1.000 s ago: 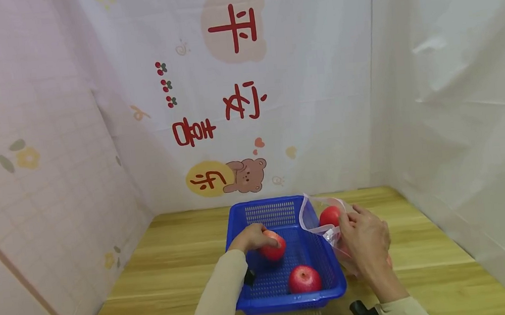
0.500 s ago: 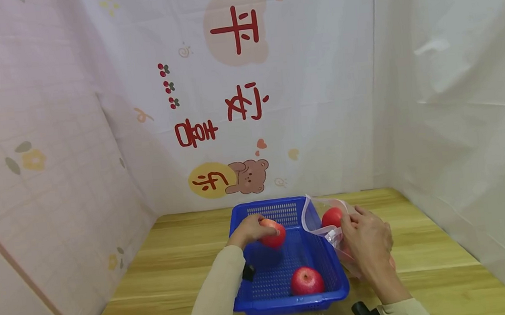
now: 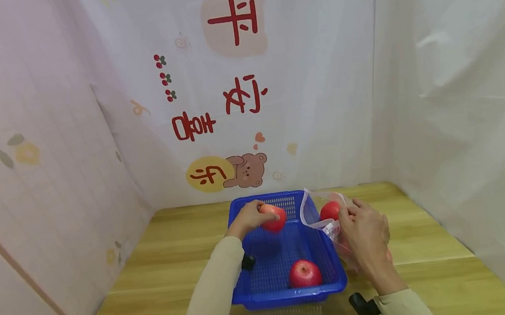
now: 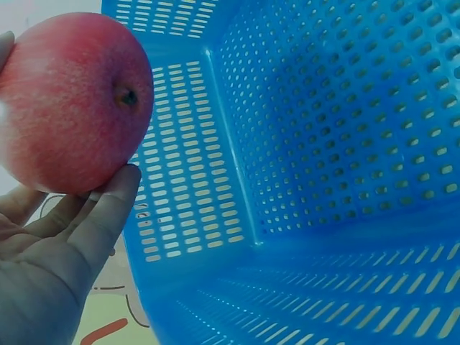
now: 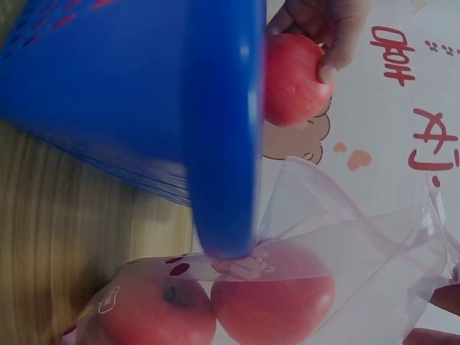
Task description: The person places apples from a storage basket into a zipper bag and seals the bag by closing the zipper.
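My left hand (image 3: 250,217) holds a red apple (image 3: 274,218) above the blue plastic basket (image 3: 293,293). In the left wrist view, thumb and fingers grip the apple's side, its dimpled end facing the basket's inside. Another red apple (image 3: 305,274) sits on the basket floor near the front right corner. To the right, my right hand (image 3: 366,233) pinches the edge of a clear zip bag (image 5: 374,251), whose mouth gapes over the basket's right rim. Inside the bag lie two red apples, one (image 5: 277,295) beside the other (image 5: 162,309), plain in the right wrist view.
Basket and bag stand on a wood-grain table (image 3: 190,265). White printed cloth (image 3: 319,95) hangs behind and at both sides. A black wrist-camera part (image 3: 362,305) sticks out by the right sleeve, close to the basket's front right corner.
My left hand has raised the apple from low in the basket to around rim height, slightly rightward. The right hand and bag stay in place; the other apple has not moved.
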{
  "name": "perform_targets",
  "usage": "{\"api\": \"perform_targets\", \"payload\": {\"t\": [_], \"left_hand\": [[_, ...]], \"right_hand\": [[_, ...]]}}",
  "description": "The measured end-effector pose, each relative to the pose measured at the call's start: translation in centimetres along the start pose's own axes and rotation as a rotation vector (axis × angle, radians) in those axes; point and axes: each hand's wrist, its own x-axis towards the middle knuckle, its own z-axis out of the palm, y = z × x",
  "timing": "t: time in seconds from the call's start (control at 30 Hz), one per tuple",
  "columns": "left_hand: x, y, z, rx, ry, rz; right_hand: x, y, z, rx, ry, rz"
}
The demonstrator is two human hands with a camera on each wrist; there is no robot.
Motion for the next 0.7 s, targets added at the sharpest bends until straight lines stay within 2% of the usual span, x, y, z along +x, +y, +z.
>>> {"api": "perform_targets", "payload": {"t": [0.1, 0.33, 0.7], "left_hand": [[0.3, 0.2, 0.0, -0.002, 0.006, -0.004], [1.2, 1.6, -1.3, -0.009, 0.029, 0.017], [1.0, 1.4, -0.6, -0.128, 0.028, 0.010]], "right_hand": [[0.3, 0.2, 0.3, 0.005, 0.000, -0.004], [1.6, -0.4, 0.2, 0.010, 0.051, -0.050], [1.3, 0.4, 0.6, 0.020, 0.036, -0.036]]}}
